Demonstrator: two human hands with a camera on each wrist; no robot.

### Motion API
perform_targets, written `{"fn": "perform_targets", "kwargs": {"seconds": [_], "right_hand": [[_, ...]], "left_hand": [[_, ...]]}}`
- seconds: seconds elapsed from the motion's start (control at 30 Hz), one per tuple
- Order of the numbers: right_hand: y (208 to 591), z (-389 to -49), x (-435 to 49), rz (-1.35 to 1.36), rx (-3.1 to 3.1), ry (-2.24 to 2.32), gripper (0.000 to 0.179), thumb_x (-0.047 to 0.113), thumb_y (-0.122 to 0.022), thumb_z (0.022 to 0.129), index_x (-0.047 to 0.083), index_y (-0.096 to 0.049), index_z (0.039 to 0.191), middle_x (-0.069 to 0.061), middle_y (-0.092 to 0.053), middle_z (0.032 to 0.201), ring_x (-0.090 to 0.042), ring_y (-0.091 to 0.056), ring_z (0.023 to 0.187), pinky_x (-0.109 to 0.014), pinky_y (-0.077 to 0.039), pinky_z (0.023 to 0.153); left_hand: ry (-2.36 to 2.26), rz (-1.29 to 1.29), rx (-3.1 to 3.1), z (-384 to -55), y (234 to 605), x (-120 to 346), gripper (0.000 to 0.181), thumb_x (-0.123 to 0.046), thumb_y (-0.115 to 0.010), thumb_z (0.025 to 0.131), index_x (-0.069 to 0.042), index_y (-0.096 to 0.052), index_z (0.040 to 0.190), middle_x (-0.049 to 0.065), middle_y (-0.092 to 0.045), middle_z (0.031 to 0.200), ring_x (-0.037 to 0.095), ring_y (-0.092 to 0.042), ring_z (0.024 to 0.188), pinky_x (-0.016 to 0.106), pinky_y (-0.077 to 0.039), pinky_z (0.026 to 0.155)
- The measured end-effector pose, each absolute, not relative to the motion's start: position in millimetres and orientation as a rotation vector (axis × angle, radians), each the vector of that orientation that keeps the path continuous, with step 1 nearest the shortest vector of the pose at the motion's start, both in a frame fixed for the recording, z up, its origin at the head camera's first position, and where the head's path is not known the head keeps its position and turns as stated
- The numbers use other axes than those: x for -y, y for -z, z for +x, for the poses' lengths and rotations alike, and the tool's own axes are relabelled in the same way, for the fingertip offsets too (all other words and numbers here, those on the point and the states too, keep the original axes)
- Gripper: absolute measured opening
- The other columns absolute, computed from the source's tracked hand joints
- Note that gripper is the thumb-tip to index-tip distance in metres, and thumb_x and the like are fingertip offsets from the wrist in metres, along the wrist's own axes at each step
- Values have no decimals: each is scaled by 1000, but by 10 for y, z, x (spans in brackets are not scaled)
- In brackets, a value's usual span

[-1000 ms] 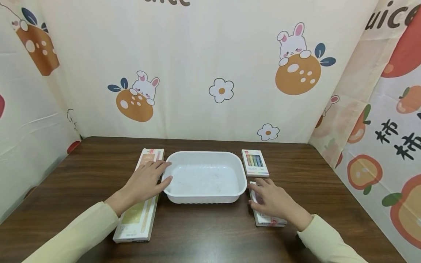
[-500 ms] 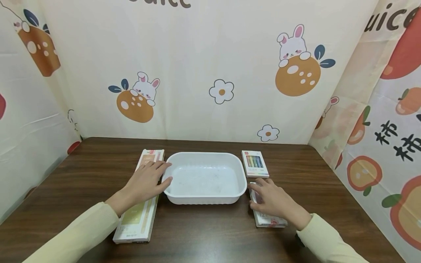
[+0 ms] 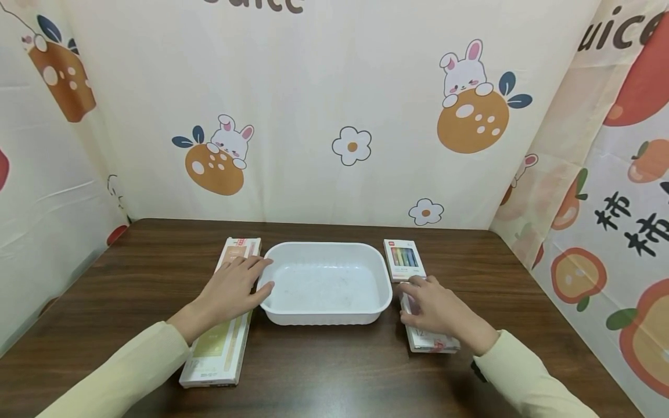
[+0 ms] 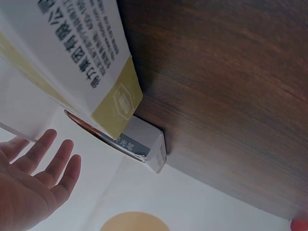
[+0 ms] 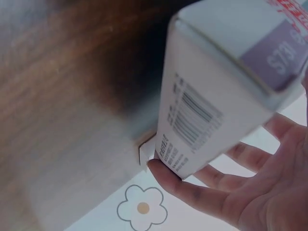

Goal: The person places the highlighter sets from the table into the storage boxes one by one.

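While left fingers (image 3: pixel 254 268) spread loosely at white tray (image 3: pixel 324 319) | right fingers (image 5: pixel 195 195) grip purple-marked box (image 5: pixel 204 101)

Soft, even light fills the head view; the cloth backdrop (image 3: pixel 292 87) looks bright, and the dark table (image 3: pixel 334 371) carries a pale sheen toward its near edge. The white tray (image 3: pixel 326 284) shows faint glare inside. At the right edge, the fruit prints (image 3: pixel 645 337) appear stretched. The left wrist view is dimmer, with shadow beside the long box (image 4: pixel 82 67). In the right wrist view, the table blurs, dark shadow borders the small box (image 5: pixel 202 110), and a milky haze greys the colours.
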State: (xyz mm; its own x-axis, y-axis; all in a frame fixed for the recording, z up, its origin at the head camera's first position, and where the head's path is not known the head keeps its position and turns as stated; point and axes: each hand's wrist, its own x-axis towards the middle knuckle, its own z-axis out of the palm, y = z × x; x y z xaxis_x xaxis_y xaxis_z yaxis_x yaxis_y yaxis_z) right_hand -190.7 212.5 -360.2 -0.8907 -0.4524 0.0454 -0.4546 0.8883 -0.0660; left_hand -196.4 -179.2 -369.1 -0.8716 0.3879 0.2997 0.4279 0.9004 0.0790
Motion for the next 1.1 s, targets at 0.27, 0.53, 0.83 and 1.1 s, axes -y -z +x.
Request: {"fn": "perform_targets", "kwargs": {"seconds": [0.27,0.53,0.83,1.1], "right_hand": [[3525,-1978,-2158,728,3026,-106,45,37,-66,76,19,-60,117,-14,-57,117,-32,-53,96,-47,-49,69],[3417,-2076,-2175,728,3021,-126,44,35,-65,76,19,-60,116,-13,-57,118,-31,-53,97,-48,-49,70],[3269,-2187,-2165,747,2992,-91,47,37,-64,74,19,-60,118,-13,-57,116,-30,-53,94,-47,-48,72],[3164,-2288,-2122,757,2985,-97,46,36,-63,75,20,-60,118,-11,-58,115,-29,-53,91,-43,-46,70]], "left_hand": [[207,-604,2798,-1967,3691,1788,49,-45,-46,88,-12,-54,124,9,-58,120,32,-52,112,51,-39,90],[208,-604,2809,-1961,3684,1784,50,-45,-46,88,-12,-54,125,10,-57,122,33,-52,114,51,-38,92],[209,-603,2807,-1957,3682,1792,50,-45,-47,88,-12,-54,125,10,-57,122,34,-51,114,52,-38,92],[205,-602,2803,-1958,3678,1789,50,-45,-47,88,-12,-54,125,9,-57,121,33,-51,114,52,-38,92]]}}
